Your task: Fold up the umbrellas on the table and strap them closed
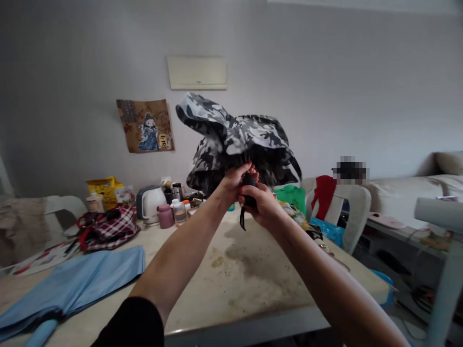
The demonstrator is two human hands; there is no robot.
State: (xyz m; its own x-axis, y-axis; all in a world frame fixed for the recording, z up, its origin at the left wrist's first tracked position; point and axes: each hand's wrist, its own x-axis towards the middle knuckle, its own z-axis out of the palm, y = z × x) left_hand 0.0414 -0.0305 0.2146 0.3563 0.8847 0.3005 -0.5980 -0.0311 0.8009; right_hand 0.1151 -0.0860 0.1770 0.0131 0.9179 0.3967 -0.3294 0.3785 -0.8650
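A camouflage umbrella (pixel 260 130) in grey, black and white is held up over the table, its canopy loose and partly spread in folds. Its short black handle, with a dangling wrist strap, points down toward me. My right hand (pixel 262 200) is wrapped round the handle. Just above it, my left hand (pixel 237 176) is closed on the umbrella where the shaft meets the canopy's underside; its fingertips are partly hidden. A folded light blue umbrella (pixel 79 279) lies on the table at the left.
On the table (pixel 217 289), a plaid bag (pixel 112 229), a kettle (pixel 152 205), a pink jar (pixel 165 216) and bottles stand at the back left. Green and blue bags lie at the right, near a white chair (pixel 356 212). A person's blurred head shows behind it.
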